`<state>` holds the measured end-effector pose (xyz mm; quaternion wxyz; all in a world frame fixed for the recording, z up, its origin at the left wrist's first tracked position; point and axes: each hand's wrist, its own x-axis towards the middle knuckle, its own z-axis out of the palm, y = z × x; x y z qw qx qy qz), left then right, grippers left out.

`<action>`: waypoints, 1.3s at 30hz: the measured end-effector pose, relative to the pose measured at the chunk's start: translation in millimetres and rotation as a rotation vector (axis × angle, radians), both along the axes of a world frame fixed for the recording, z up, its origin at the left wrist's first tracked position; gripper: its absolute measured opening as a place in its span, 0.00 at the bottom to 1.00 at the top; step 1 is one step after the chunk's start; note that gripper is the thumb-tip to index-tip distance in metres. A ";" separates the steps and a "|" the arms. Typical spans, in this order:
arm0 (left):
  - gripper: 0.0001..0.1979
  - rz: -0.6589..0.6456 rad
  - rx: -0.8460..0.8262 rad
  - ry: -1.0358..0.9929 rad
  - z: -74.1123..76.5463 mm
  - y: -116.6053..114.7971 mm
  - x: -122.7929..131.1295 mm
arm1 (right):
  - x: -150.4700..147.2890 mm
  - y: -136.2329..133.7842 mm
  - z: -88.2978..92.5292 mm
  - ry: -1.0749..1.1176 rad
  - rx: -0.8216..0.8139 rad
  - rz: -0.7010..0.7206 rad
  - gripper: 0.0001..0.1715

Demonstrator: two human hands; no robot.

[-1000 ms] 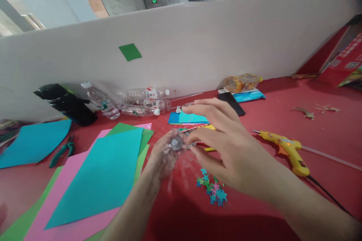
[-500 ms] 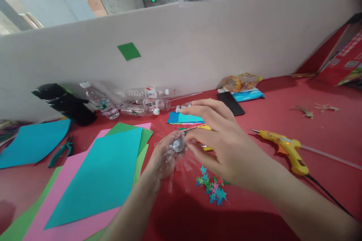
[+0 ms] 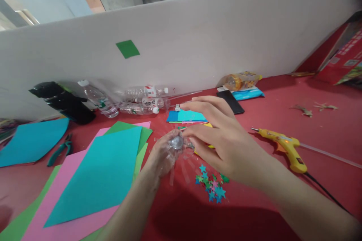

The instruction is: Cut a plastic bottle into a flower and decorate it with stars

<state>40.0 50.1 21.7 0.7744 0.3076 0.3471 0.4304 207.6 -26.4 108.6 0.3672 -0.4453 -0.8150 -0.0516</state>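
My left hand (image 3: pixel 162 154) is wrapped round a clear plastic bottle piece (image 3: pixel 177 143), its round, cloudy middle turned up at me. Thin clear strips fan out from it, over the hand and over the red table. At its right side, my right hand (image 3: pixel 216 133) has thumb and forefinger closed in on a clear strip, while the other fingers stay raised and bent. Behind the right hand, a small stack of blue paper (image 3: pixel 192 116) and some yellow pieces are partly hidden. Small coloured paper stars (image 3: pixel 212 184) lie in a pile just below the hands.
On the left lie large coloured sheets (image 3: pixel 96 177), teal pliers (image 3: pixel 60 151) and a black flask (image 3: pixel 63 103). Several clear bottles (image 3: pixel 138 109) line the white partition (image 3: pixel 181 45). A yellow glue gun (image 3: pixel 283 147) with its cord and a black phone (image 3: pixel 230 101) are on the right.
Both hands stay at the bottle piece; the right thumb and forefinger have shifted slightly against its strips. The whole view has moved a little.
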 end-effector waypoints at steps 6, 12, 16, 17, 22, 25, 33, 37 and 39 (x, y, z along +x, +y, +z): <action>0.04 -0.008 -0.064 -0.090 -1.1 6.7 -2.9 | 6.1 6.9 -4.5 0.113 0.011 -0.073 0.11; 0.07 0.068 -0.049 -0.096 5.7 1.5 -2.0 | 9.3 19.8 -12.6 0.315 -0.267 -0.149 0.15; 0.04 0.080 0.013 -0.061 9.1 -3.9 -0.8 | 9.7 24.7 -15.5 0.387 -0.596 -0.100 0.21; 0.03 0.070 0.020 -0.047 9.0 -4.4 -0.8 | 9.8 25.3 -16.6 0.416 -0.624 -0.072 0.20; 0.03 0.069 0.019 0.006 8.4 -8.4 -0.2 | 8.6 25.6 -22.0 0.497 -0.622 0.033 0.19; 0.03 0.096 -0.010 0.025 9.1 -12.9 -0.3 | 6.0 22.7 -19.6 0.494 -0.597 0.042 0.17; 0.05 0.101 -0.016 0.029 2.3 -20.1 -10.7 | -2.5 13.5 -14.1 0.300 -0.435 0.017 0.10; 0.07 0.144 -0.059 -0.013 -1.6 -22.5 -19.2 | -8.2 13.0 -18.1 0.258 -0.394 -0.029 0.13; 0.08 0.138 -0.054 -0.041 -6.4 -22.1 -25.3 | -11.3 12.8 -21.2 0.251 -0.392 -0.040 0.12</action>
